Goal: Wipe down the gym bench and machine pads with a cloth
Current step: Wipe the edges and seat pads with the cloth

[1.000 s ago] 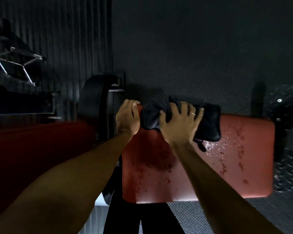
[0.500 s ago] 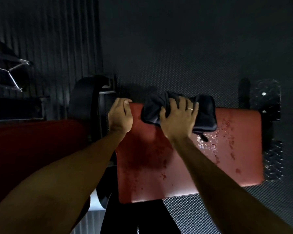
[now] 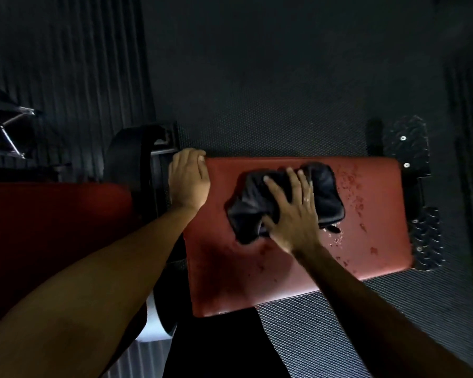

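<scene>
The dark cloth (image 3: 325,196) lies bunched on the red pad (image 3: 257,266), just past its middle toward the far edge, directly under the right hand (image 3: 295,214). That hand presses it down with fingers spread and fairly straight, the forearm reaching in from the lower right. The left hand (image 3: 189,184) holds the pad's far left corner, fingers curled over the edge. Half a second ago the cloth sat at the far edge near the left hand; it is now nearer the middle and rightward, beside the wet droplets (image 3: 358,192).
</scene>
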Demonstrator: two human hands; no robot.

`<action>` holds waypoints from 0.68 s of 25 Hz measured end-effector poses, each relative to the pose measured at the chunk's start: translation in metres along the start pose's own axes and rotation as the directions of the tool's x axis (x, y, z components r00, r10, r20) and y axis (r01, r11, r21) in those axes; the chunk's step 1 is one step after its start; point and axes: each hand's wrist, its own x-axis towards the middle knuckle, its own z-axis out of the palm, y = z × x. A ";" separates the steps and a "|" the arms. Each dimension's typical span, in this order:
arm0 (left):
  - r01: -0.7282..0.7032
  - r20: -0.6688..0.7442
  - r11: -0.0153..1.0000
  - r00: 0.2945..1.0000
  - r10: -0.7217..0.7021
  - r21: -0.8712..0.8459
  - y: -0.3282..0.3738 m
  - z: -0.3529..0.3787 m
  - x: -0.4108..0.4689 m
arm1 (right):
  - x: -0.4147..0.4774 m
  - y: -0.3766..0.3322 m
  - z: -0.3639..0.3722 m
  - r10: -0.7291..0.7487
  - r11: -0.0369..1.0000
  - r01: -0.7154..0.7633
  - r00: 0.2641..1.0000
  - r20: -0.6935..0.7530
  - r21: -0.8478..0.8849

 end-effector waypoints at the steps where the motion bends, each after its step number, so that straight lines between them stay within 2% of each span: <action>1: -0.075 -0.001 0.996 0.997 0.075 0.056 0.000 0.001 -0.004 | 0.018 -0.009 0.001 0.067 0.998 -0.067 0.998 -0.020 -0.014; 3: -0.169 0.009 0.980 0.986 0.169 0.110 -0.003 0.003 -0.007 | 0.042 -0.041 0.009 0.101 0.995 -0.101 0.995 -0.013 -0.011; 6: -0.202 0.050 0.969 0.979 0.197 0.145 -0.007 0.002 -0.012 | 0.021 -0.069 0.023 -0.013 1.000 0.012 0.999 0.029 0.005; 9: -0.232 0.054 0.957 0.973 0.226 0.175 -0.004 -0.001 -0.014 | -0.032 -0.037 0.018 -0.219 0.976 0.220 0.974 0.059 -0.007; 11: -0.296 0.076 0.938 0.955 0.286 0.180 0.005 0.001 -0.015 | -0.051 -0.002 0.008 -0.276 0.959 0.280 0.958 0.072 -0.053; 14: -0.356 0.130 0.915 0.933 0.336 0.191 0.025 0.008 -0.019 | -0.021 0.038 -0.007 -0.134 0.986 0.133 0.991 -0.004 -0.097; 17: -0.338 0.142 0.910 0.940 0.311 0.241 0.032 0.015 -0.027 | 0.040 0.021 -0.009 0.098 0.993 -0.102 0.993 -0.071 -0.055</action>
